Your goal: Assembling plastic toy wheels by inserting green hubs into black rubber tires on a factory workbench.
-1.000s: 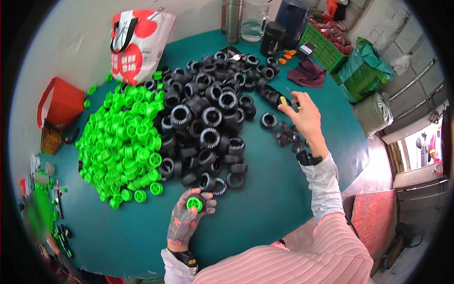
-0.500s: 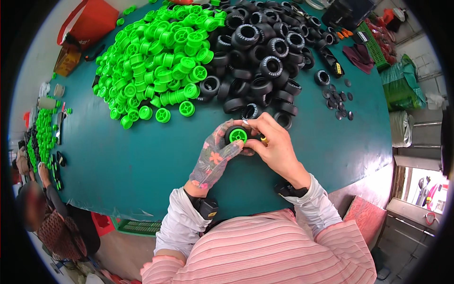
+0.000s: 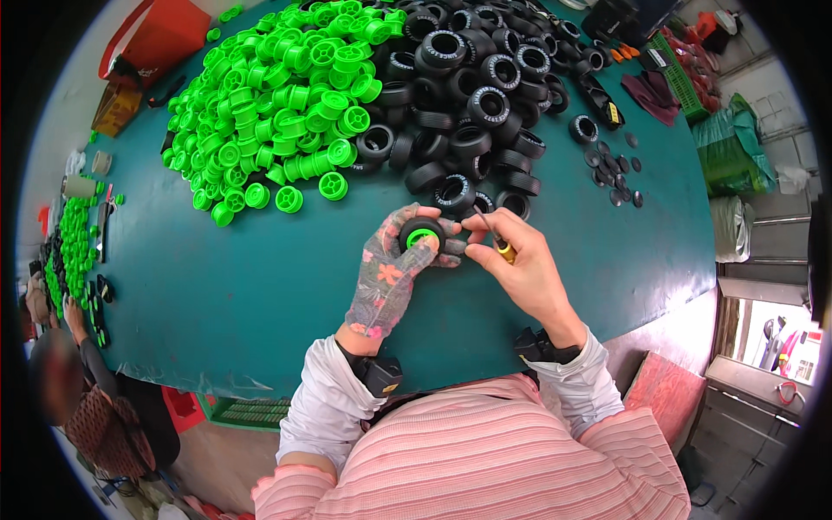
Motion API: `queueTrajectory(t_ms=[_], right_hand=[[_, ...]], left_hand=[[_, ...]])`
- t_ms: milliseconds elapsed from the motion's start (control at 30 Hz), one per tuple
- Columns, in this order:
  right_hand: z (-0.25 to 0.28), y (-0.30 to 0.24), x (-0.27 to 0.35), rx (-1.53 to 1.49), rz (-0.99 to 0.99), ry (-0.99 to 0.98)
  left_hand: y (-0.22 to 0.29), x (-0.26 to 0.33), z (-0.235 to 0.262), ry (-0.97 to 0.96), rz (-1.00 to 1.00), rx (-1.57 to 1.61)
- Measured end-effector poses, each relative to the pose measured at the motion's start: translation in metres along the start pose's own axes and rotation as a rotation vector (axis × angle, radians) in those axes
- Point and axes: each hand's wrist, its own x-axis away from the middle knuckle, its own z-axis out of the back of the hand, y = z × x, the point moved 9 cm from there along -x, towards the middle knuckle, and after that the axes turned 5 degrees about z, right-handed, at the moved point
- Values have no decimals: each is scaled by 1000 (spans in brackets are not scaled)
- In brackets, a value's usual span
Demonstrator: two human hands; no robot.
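My left hand, in a floral fingerless glove, grips a small toy wheel. This wheel is a black tyre around a bright green hub, with my thumb resting on the hub. Just to its right, my right hand is bare and closed round a small tool with a yellow handle and a thin dark shaft pointing up and away. The right fingertips are close to the left ones, off the wheel. Beyond my hands lie a heap of green hubs and a heap of black tyres.
Small black discs lie on the green tabletop at the right, near a loose tyre. A red bucket stands far left. Another person sits at the left edge by more green hubs.
My right hand has drawn slightly away from the wheel to the right, and the tool's shaft now shows. The wheel has tilted in my left hand.
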Motion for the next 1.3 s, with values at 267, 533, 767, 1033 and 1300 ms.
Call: queueTrajectory(t_ms=[267,533,767,1033,1300], right_hand=[[-25,27,22,-604,-524,-153],[-14,12,12,-356,-63,54],[-15,3,-7,-57,24,52],[-18,11,-1,-88,80,151],[-11,33,6,-273,-268,125]], left_hand=[[23,15,-59,-150,-663,-956],[-1,5,-1,129,-26,-229],[1,0,6,146,-190,-377],[-14,2,6,155,-106,-551],[-24,0,-3,97,-18,-285]])
